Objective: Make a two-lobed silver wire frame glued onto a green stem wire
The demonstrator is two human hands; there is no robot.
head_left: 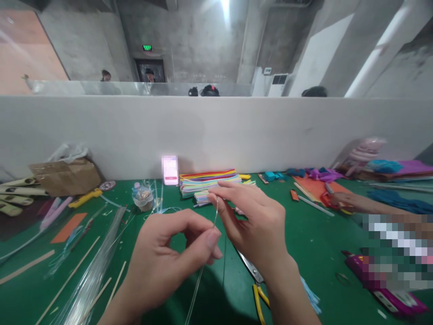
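Observation:
In the middle of the head view, my left hand point(179, 253) pinches a thin, shiny wire point(216, 214) between thumb and forefinger. Just above it, my right hand point(257, 216) holds the upper end of the same wire at its fingertips. Two thin strands hang from below my left hand toward the front of the table. Scissors with yellow handles point(257, 295) lie beneath my right wrist, partly hidden by it. Behind my hands is a stack of colourful strips point(206, 183), partly covered by my right fingers.
The green table point(155, 253) meets a white partition point(219, 131). Clear thin rods point(101, 262) and wooden sticks lie left, near a cup point(143, 198). A lit phone point(170, 170) leans at the back. Another person's hand point(341, 201) holds orange-handled scissors at right, above a purple packet point(379, 284).

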